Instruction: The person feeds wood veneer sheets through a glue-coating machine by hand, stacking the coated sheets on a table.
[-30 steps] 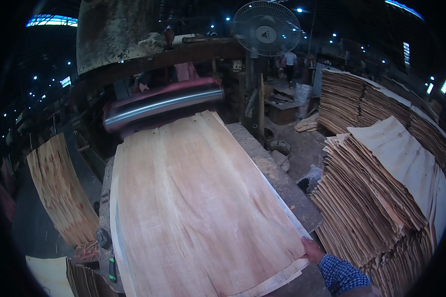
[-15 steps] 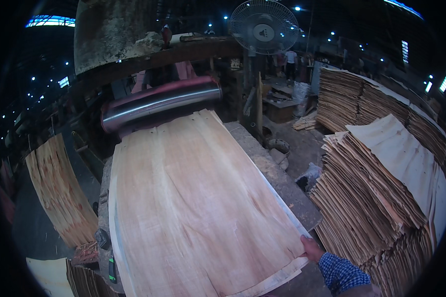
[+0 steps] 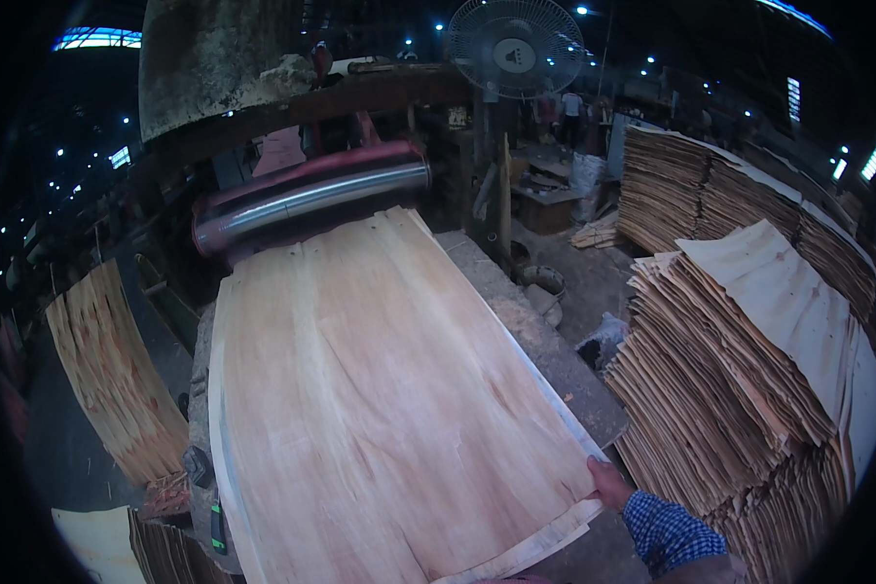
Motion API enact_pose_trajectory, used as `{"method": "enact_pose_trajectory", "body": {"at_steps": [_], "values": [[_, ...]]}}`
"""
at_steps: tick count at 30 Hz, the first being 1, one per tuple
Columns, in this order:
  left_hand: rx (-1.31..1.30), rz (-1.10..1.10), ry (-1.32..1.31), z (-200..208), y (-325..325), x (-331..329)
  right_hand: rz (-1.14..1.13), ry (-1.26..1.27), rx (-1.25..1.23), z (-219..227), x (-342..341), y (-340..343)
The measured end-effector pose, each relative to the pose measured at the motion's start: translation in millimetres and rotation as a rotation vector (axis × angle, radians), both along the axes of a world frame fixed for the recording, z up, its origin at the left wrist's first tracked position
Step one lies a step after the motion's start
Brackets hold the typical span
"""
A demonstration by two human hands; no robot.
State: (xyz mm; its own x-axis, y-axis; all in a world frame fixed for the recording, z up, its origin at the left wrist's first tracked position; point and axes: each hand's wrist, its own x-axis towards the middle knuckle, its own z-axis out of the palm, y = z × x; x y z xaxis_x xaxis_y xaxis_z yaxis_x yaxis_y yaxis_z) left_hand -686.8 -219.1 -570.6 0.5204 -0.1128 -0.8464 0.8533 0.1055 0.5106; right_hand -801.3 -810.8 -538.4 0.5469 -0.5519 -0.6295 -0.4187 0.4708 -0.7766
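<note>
A broad sheet of pale wood veneer (image 3: pixel 389 380) lies before me on a worn bench, with the edges of other sheets showing under its left, right and near sides. My right hand (image 3: pixel 608 484), in a blue checked sleeve, is closed on the near right corner of the veneer, thumb on top and the other fingers hidden. The sheet's far edge lies close in front of a shiny metal roller (image 3: pixel 316 200) with pinkish-red glue-like colour along it. My left hand does not show.
Tall veneer stacks (image 3: pixel 720 380) stand close on the right, with another stack (image 3: pixel 740 190) behind. A fan (image 3: pixel 513 54) rises beyond the roller. Left are a leaning veneer strip (image 3: pixel 117 370) and a green-and-black utility knife (image 3: pixel 218 527) on the bench edge (image 3: pixel 574 375). People stand far off.
The view has shifted slightly, so everything sits a little more to the left and higher. My right hand keeps its hold on the veneer corner.
</note>
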Motion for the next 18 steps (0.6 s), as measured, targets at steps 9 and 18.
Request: {"method": "enact_pose_trajectory", "body": {"at_steps": [9,18], "values": [[-0.029,0.008,0.032,3,-3,0,-0.006,0.015,0.014,1,1,-1],[-0.035,-0.023,0.053,14,-7,1,-0.005,0.002,0.028,-5,1,-3]]}}
